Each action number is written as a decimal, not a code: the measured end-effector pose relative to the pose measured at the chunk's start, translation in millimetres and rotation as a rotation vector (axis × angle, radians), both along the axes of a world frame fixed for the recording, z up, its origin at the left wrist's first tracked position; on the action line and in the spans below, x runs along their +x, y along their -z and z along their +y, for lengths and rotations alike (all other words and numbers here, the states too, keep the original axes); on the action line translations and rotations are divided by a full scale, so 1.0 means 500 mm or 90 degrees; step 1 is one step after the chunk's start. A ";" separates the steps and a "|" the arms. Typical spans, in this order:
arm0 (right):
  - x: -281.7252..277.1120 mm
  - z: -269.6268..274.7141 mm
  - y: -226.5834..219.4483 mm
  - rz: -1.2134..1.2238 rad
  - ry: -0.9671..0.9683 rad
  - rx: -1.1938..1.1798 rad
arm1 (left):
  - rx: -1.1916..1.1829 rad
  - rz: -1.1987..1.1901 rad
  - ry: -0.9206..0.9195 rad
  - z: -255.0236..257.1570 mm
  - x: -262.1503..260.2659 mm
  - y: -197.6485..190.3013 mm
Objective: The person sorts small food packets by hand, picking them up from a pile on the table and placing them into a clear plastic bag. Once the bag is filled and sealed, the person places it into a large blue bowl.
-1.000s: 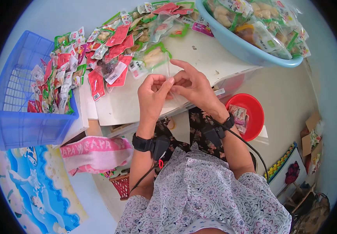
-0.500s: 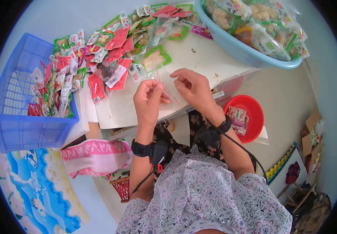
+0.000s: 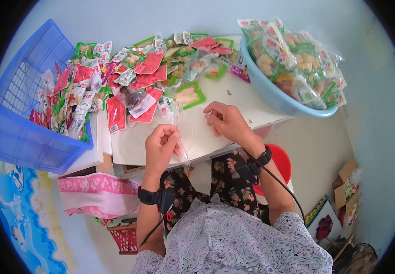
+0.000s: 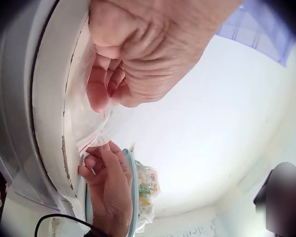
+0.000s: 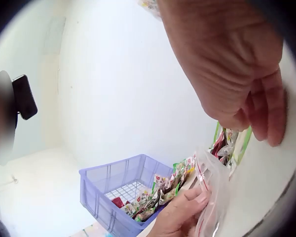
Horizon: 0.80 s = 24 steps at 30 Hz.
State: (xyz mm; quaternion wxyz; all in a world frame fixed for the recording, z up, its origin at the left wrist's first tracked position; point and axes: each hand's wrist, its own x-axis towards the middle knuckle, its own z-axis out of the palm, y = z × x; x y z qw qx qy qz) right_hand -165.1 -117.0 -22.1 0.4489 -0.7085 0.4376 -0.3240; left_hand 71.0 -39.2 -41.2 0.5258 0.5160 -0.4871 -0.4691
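Note:
A clear zip-lock bag point(image 5: 218, 185) with a red line along its mouth hangs over the front of the white table point(image 3: 133, 148). My left hand point(image 3: 161, 148) pinches this bag by its edge between thumb and fingers. To the right of the bag, my right hand point(image 3: 229, 122) hovers with loosely bent fingers and holds nothing. In the right wrist view the fingers point(image 5: 272, 111) of that hand hang apart from the bag. Just beyond the hands lies a green-edged food packet point(image 3: 188, 95).
Small red, white and green packets point(image 3: 149, 62) are heaped across the back of the table. A blue crate point(image 3: 37, 137) with packets stands left, a light blue basin point(image 3: 270, 93) of larger filled bags right. Below sits a red tub point(image 3: 279, 169); a pink towel point(image 3: 99, 194) hangs at left.
My right hand has let go of the bag and moved off to the right. My left hand keeps its pinch and has come nearer the body with the bag. The head view has shifted.

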 end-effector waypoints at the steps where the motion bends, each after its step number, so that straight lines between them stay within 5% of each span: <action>1: -0.002 -0.018 0.001 0.059 0.002 -0.066 | -0.005 0.013 0.001 -0.001 -0.001 0.002; 12: 0.009 -0.184 -0.099 0.292 0.031 -0.316 | -0.035 0.068 0.026 0.003 0.000 0.004; 18: 0.046 -0.293 -0.095 0.271 0.091 -0.484 | -0.047 0.081 0.027 0.006 0.001 0.008; 24: 0.136 -0.260 -0.107 0.247 -0.030 -0.581 | -0.051 0.079 0.050 0.011 0.007 0.009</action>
